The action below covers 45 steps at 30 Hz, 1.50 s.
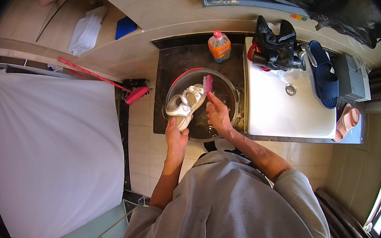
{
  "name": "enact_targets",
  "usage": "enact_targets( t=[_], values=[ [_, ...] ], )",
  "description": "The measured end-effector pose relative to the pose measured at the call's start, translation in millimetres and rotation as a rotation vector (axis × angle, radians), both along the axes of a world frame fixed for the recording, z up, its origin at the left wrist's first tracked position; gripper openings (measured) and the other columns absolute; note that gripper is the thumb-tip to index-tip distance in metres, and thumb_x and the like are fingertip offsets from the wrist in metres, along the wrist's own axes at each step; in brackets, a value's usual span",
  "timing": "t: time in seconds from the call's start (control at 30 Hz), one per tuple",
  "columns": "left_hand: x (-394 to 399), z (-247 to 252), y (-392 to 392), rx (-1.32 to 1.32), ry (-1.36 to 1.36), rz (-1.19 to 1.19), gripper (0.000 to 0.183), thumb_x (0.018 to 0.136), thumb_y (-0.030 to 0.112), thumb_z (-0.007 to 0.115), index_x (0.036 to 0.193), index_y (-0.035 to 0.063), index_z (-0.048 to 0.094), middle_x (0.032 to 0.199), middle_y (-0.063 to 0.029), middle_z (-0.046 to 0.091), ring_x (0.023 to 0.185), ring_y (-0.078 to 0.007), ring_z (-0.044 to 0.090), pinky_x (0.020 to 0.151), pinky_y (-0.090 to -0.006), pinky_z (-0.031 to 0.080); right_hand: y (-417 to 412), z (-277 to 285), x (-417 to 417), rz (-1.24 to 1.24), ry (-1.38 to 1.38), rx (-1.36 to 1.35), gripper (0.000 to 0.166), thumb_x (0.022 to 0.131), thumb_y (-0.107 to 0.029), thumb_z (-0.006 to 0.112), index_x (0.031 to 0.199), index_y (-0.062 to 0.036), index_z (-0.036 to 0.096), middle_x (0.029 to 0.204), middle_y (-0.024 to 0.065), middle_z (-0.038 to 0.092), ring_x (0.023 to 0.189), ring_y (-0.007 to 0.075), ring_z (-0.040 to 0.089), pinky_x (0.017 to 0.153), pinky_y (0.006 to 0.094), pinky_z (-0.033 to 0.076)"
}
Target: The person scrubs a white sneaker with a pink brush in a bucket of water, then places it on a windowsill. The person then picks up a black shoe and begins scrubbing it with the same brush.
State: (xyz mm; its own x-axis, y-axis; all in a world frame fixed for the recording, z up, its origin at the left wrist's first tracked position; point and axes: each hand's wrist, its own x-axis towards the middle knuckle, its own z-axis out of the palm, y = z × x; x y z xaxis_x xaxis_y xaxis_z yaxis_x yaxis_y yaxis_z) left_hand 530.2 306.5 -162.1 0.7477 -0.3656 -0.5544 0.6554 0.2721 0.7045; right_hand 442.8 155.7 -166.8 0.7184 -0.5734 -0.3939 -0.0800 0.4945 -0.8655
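Observation:
Over a round bucket (pixel 236 99) with dark water in it, my left hand (pixel 176 137) grips a white sandal (pixel 181 107) by one end. The sandal's other end points up and to the right. My right hand (pixel 217 113) is closed around the handle of a pink scrubbing brush (pixel 208 84). The brush's pale bristles face the sandal's far end and are at or very near it; whether they touch I cannot tell.
On the dark counter (pixel 180 56) stands an orange-labelled bottle (pixel 219 47). Right of the bucket, a white sink (pixel 266 106) bears black boots (pixel 277 44) and blue slippers (pixel 324 76). Pink slippers (pixel 347 122) and a grey box (pixel 352 79) lie further right. A red-handled broom (pixel 137 94) is at left.

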Motion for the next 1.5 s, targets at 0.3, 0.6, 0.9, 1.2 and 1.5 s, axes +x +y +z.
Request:
enact_targets(
  t=[0.3, 0.6, 0.9, 1.2, 1.5],
  values=[
    [17.9, -12.8, -4.0, -0.127, 0.184, 0.184, 0.036, 0.107, 0.031, 0.033, 0.133, 0.0125, 0.048, 0.124, -0.0076, 0.064, 0.102, -0.0216, 0.068, 0.046, -0.0204, 0.037, 37.9, 35.0, -30.6, 0.299, -0.068, -0.746, 0.043, 0.091, -0.006, 0.053, 0.134, 0.0025, 0.053, 0.100, 0.0274, 0.063, 0.092, 0.0393, 0.064, 0.082, 0.0398, 0.051],
    [9.2, 5.6, 0.6, -0.147, 0.130, 0.091, 0.036, 0.107, 0.030, 0.031, 0.135, 0.0126, 0.047, 0.125, -0.0099, 0.063, 0.104, -0.0289, 0.068, 0.041, -0.0204, 0.034, 17.2, 26.4, -19.1, 0.176, 0.076, -0.929, 0.040, 0.091, -0.008, 0.053, 0.130, -0.0031, 0.056, 0.088, 0.0245, 0.061, 0.076, 0.0439, 0.062, 0.070, 0.0490, 0.051],
    [3.1, 19.2, 22.4, 0.093, -0.100, -0.044, 0.030, 0.105, 0.023, 0.042, 0.130, 0.0089, 0.052, 0.112, -0.0097, 0.069, 0.089, -0.0272, 0.073, 0.036, -0.0221, 0.027, -45.5, -19.7, 11.8, 0.200, 0.020, -0.714, 0.039, 0.091, -0.013, 0.053, 0.127, -0.0022, 0.062, 0.084, 0.0151, 0.071, 0.071, 0.0182, 0.065, 0.064, 0.0337, 0.053],
    [29.7, 37.6, 49.2, 0.308, -0.438, -0.396, 0.023, 0.096, 0.016, 0.058, 0.116, 0.0048, 0.063, 0.083, -0.0042, 0.067, 0.059, -0.0104, 0.062, 0.039, -0.0258, 0.043, -98.9, 44.2, 14.1, 0.669, 0.284, 0.049, 0.042, 0.094, -0.015, 0.054, 0.136, -0.0124, 0.057, 0.068, -0.0053, 0.044, 0.052, 0.0035, 0.036, 0.039, 0.0199, 0.028],
    [14.7, 45.9, 23.3, 0.597, -1.275, -0.637, 0.025, 0.089, 0.005, 0.062, 0.114, 0.0012, 0.059, 0.101, -0.0216, 0.067, 0.090, -0.0356, 0.068, 0.079, -0.0392, 0.054, -48.2, 75.0, 19.5, 0.943, 0.136, -0.729, 0.037, 0.086, -0.017, 0.053, 0.118, -0.0092, 0.069, 0.115, 0.0207, 0.067, 0.112, 0.0357, 0.062, 0.099, 0.0384, 0.047]
  ],
)
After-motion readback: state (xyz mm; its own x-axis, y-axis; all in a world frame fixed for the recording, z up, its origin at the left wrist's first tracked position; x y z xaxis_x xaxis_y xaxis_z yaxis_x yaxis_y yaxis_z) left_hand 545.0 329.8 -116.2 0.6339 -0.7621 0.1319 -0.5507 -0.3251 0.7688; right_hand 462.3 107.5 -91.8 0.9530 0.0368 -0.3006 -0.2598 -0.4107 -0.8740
